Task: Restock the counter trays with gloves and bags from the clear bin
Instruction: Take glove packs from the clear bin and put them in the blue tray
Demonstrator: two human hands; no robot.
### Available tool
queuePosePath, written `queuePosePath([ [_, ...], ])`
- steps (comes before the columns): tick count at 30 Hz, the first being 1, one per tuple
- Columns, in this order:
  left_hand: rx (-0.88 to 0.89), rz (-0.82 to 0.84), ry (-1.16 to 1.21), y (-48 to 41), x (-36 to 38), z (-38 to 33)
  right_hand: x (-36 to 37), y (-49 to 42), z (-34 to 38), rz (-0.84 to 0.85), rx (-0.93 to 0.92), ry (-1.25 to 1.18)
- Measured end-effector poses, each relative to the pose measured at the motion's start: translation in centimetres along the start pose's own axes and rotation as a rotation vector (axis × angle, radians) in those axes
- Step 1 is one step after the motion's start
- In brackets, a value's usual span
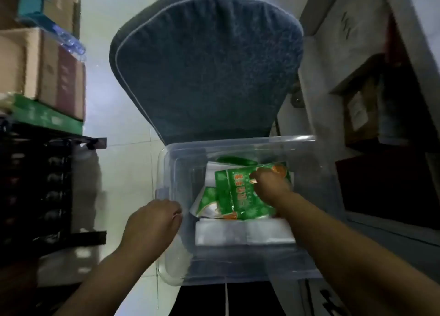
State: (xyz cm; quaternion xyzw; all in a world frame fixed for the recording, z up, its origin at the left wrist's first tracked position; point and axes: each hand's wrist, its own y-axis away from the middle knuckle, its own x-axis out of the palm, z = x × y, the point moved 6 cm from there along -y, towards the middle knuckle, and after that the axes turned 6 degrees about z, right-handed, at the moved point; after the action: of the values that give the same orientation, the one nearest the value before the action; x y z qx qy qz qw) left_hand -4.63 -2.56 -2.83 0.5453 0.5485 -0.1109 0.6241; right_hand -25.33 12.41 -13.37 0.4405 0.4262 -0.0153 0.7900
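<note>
Right hand reaches into the clear bin, fingers curled round the top of a bunch of green packets that lie over a flat white stack on the bin's floor. Left hand curls its fingers over the bin's left rim. A blue cushioned chair stands close behind the bin, with cardboard boxes on a black rack to the left and a pale cabinet crowding in on the right.
</note>
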Motion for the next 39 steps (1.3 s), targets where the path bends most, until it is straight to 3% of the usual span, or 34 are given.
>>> queuePosePath([
  [9,-0.006,-0.029,0.078,-1.6,4.0,-2.4,4.4,-5.9,-2.7,0.072,-0.054,0.296],
  [14,-0.021,-0.018,0.166,-1.4,4.8,-3.4,5.1,-2.9,-4.4,-0.126,0.032,0.335],
  [17,-0.039,0.008,0.193,-1.5,5.2,-4.0,4.7,-0.1,-4.6,-0.236,-0.056,0.275],
  [21,-0.081,0.026,0.231,-1.7,5.5,-4.7,3.9,3.1,-4.3,-0.236,-0.053,0.063],
  [24,-0.136,0.028,0.311,-1.6,5.6,-5.0,2.4,5.9,-3.3,-0.382,-0.041,-0.205],
  [26,-0.202,0.032,0.564,-2.0,5.5,-4.9,1.1,7.0,-2.0,-0.354,-0.013,-0.642],
  [28,-0.302,0.098,1.005,-2.6,5.4,-5.0,0.0,7.6,-0.2,-0.335,-0.023,-1.038],
  [31,-0.369,0.177,1.487,-3.6,4.6,-5.4,-1.8,7.8,3.0,-0.291,-0.111,-1.304],
  [34,-0.396,-0.052,1.424,-3.6,2.1,-3.4,-1.8,6.8,4.0,-0.243,-0.100,-1.344],
  [37,-0.394,-0.349,1.071,-2.6,-1.6,-0.1,0.3,5.5,1.5,-0.313,0.088,-1.307],
  [39,-0.382,-0.432,0.980,-1.8,-3.1,2.0,2.5,4.7,-0.8,-0.342,0.224,-1.251],
])
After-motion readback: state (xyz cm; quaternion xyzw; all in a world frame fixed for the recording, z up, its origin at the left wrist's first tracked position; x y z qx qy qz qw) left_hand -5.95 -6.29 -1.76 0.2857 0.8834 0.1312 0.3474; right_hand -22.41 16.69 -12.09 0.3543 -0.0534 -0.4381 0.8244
